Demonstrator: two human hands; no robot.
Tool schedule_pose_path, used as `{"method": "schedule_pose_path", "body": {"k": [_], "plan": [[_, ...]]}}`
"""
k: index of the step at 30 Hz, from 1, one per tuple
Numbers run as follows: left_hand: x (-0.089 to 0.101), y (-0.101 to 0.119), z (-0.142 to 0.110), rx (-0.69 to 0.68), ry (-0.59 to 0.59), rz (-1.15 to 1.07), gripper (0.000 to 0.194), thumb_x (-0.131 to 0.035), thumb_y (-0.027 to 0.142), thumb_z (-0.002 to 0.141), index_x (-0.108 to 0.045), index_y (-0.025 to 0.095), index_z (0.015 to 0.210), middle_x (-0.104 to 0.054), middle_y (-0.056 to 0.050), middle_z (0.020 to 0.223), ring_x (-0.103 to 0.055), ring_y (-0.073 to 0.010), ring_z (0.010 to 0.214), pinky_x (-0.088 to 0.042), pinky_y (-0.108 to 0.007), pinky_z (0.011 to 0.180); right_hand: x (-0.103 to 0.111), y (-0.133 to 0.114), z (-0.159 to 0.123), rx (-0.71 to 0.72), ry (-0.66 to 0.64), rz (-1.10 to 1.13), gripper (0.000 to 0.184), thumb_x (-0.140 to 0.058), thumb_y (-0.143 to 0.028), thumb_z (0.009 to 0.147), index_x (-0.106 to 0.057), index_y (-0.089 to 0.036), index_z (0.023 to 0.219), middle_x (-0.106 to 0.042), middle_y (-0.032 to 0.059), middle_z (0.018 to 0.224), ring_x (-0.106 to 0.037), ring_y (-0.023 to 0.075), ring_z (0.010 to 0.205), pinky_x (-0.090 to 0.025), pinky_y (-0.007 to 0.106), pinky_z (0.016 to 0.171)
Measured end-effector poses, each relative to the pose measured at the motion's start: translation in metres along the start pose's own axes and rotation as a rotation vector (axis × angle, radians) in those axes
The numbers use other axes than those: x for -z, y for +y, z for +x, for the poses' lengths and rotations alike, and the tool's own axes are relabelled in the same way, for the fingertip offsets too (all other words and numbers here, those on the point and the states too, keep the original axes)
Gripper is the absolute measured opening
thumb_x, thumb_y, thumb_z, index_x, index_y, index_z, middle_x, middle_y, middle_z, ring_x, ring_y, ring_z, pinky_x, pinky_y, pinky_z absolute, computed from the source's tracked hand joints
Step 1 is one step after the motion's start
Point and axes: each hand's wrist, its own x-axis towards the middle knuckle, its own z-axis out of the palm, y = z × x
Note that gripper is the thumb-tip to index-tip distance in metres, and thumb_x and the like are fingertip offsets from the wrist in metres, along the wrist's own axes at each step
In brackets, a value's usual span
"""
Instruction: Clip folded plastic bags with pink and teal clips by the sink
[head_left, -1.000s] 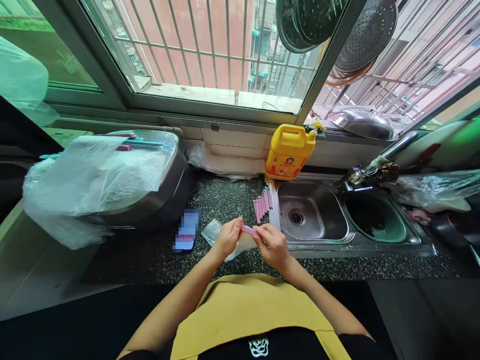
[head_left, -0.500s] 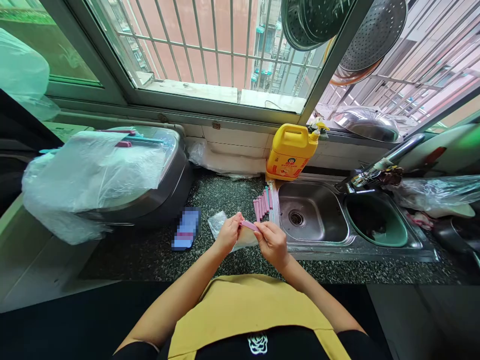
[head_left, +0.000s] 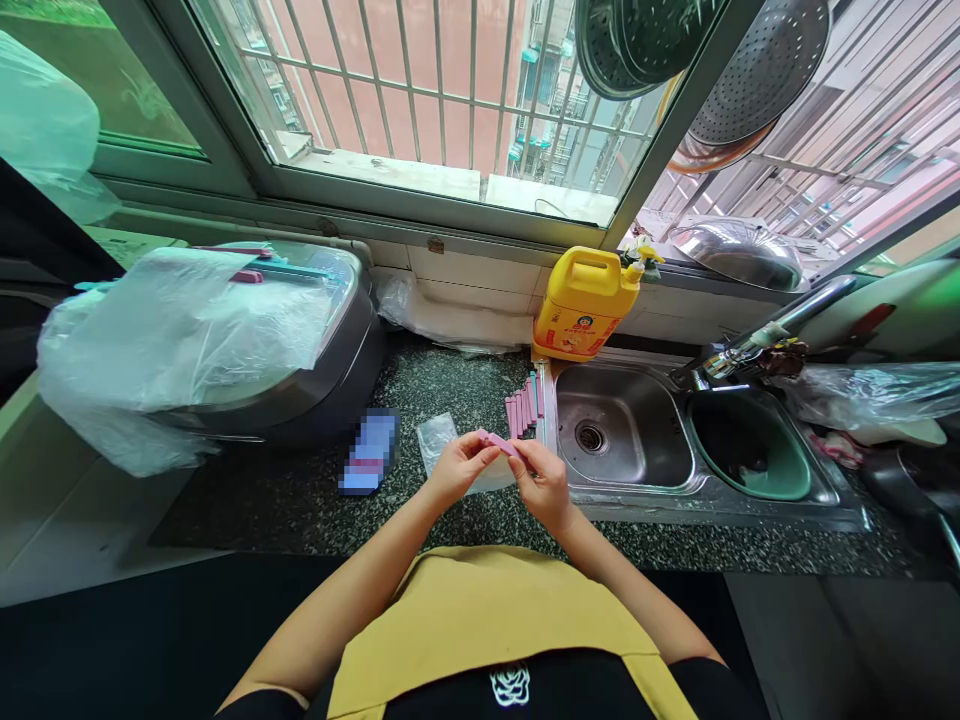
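Left hand [head_left: 455, 470]: clamped, thumb against fingers, on the left end of a pink clip [head_left: 501, 444]
Right hand [head_left: 543, 482]: same deal, pinching the right end
Pink clip: up between both hands, tilted a bit, over a clear plastic bag [head_left: 436, 438] on the speckled counter [head_left: 442, 385]
More clips [head_left: 521, 410]: lined up right beside the sink [head_left: 637, 430], mostly pink, some teal
Yellow jug [head_left: 585, 305]: parked at the sink's back left corner
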Motion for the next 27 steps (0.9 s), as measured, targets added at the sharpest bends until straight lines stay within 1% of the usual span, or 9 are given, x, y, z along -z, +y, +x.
{"method": "schedule_pose_path", "body": {"k": [4,6,9,11,14,18,21,24,27], "plan": [[0.002,-0.002,0.000,-0.066,0.005,0.028,0.035,-0.068,0.048,0.063,-0.061,0.013,0.066,-0.053,0.000,0.065,-0.045,-0.0104,0.063,-0.038,-0.022,0.061,-0.001,0.002,-0.005,-0.071,-0.004,0.050,0.021,-0.046,-0.029,0.087,-0.059,-0.018,0.098,-0.066,0.0051,0.084,-0.060,0.0145,0.071,-0.049,0.026,0.065],[0.002,-0.003,0.001,-0.060,0.030,0.031,0.036,-0.068,0.048,0.062,-0.061,0.013,0.064,-0.052,0.000,0.064,-0.045,-0.0103,0.062,-0.038,-0.022,0.060,-0.002,0.003,-0.008,-0.106,0.025,0.064,0.020,-0.044,-0.030,0.087,-0.056,-0.018,0.099,-0.065,0.0044,0.082,-0.059,0.0132,0.066,-0.048,0.025,0.062],[0.004,-0.007,0.003,-0.016,0.113,-0.026,0.040,-0.070,0.051,0.055,-0.060,0.013,0.062,-0.052,0.001,0.060,-0.043,-0.0095,0.058,-0.037,-0.022,0.057,-0.005,0.003,-0.012,-0.125,0.135,0.186,0.019,-0.038,-0.029,0.090,-0.048,-0.019,0.103,-0.064,0.0068,0.096,-0.061,0.0141,0.077,-0.049,0.029,0.070],[0.005,-0.009,0.004,-0.005,0.195,-0.076,0.041,-0.072,0.050,0.052,-0.059,0.013,0.062,-0.052,0.002,0.059,-0.042,-0.0086,0.056,-0.036,-0.021,0.057,-0.006,0.002,-0.013,-0.118,0.236,0.334,0.015,-0.035,-0.029,0.092,-0.043,-0.021,0.100,-0.062,0.0071,0.104,-0.061,0.0144,0.086,-0.048,0.033,0.077],[0.008,-0.012,0.005,-0.007,0.277,-0.133,0.040,-0.073,0.049,0.049,-0.058,0.014,0.061,-0.051,0.003,0.058,-0.042,-0.0080,0.055,-0.037,-0.021,0.057,-0.008,0.002,-0.011,-0.202,0.354,0.593,0.010,-0.040,-0.032,0.090,-0.041,-0.022,0.087,-0.063,0.0030,0.099,-0.061,0.0124,0.077,-0.050,0.031,0.071],[0.008,-0.013,0.005,-0.020,0.252,-0.093,0.037,-0.071,0.048,0.051,-0.056,0.014,0.057,-0.050,0.003,0.057,-0.041,-0.0082,0.055,-0.035,-0.021,0.056,-0.007,0.006,-0.007,-0.465,0.258,0.823,0.024,-0.051,-0.040,0.083,-0.047,-0.019,0.072,-0.063,-0.0002,0.072,-0.057,0.0098,0.055,-0.047,0.022,0.050],[0.008,-0.015,0.004,-0.041,0.214,-0.038,0.037,-0.069,0.048,0.055,-0.054,0.014,0.056,-0.048,0.003,0.055,-0.039,-0.0079,0.055,-0.034,-0.020,0.054,-0.006,0.008,-0.004,-0.559,0.191,0.910,0.032,-0.055,-0.048,0.079,-0.050,-0.018,0.068,-0.059,-0.0022,0.059,-0.051,0.0079,0.045,-0.041,0.019,0.042],[0.007,-0.016,0.005,-0.049,0.174,0.006,0.036,-0.067,0.047,0.058,-0.054,0.014,0.058,-0.048,0.004,0.056,-0.039,-0.0075,0.054,-0.033,-0.020,0.054,-0.005,0.010,-0.003,-0.529,0.168,0.844,0.033,-0.057,-0.051,0.076,-0.054,-0.018,0.072,-0.055,-0.0041,0.053,-0.044,0.0067,0.040,-0.038,0.020,0.041],[0.006,-0.015,0.005,-0.055,0.127,0.104,0.035,-0.063,0.047,0.063,-0.055,0.013,0.061,-0.049,0.003,0.056,-0.040,-0.0079,0.054,-0.032,-0.020,0.053,0.000,0.014,-0.002,-0.415,0.273,0.511,0.031,-0.053,-0.048,0.080,-0.061,-0.018,0.077,-0.054,-0.0025,0.056,-0.045,0.0082,0.046,-0.039,0.021,0.046]]}}
